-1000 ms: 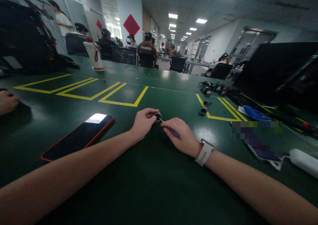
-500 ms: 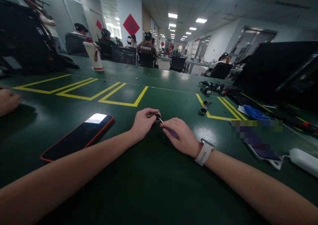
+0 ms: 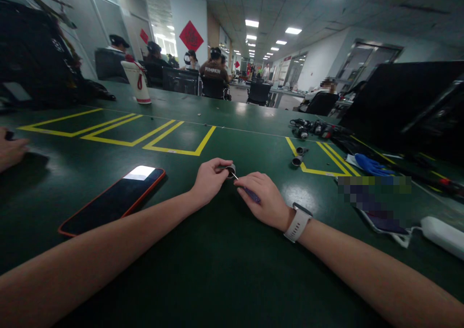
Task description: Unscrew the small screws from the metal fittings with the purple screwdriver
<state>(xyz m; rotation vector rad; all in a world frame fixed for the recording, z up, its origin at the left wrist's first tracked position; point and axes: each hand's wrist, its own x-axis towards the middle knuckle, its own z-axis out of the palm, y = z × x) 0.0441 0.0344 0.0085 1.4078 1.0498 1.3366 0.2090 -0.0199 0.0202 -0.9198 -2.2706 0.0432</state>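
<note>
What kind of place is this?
Likely an open-plan workshop or assembly room: a long green bench marked with yellow tape boxes, the left hand pinching a small round part while the right hand holds a screwdriver, other seated workers behind.

The word PUMPKIN stands in pale capitals across the back of a brown shirt point(image 3: 214, 70), worn by a person seated beyond the far edge of the desk point(image 3: 232, 255). The red diamond sign point(image 3: 191, 35) on the white pillar bears a dark mark too small to read

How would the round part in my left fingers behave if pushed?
The round part looks cylindrical, so on its side it would likely roll. It seems rigid and light: the left hand pinches it with fingertips alone. The glossy table may let it slide.
</note>
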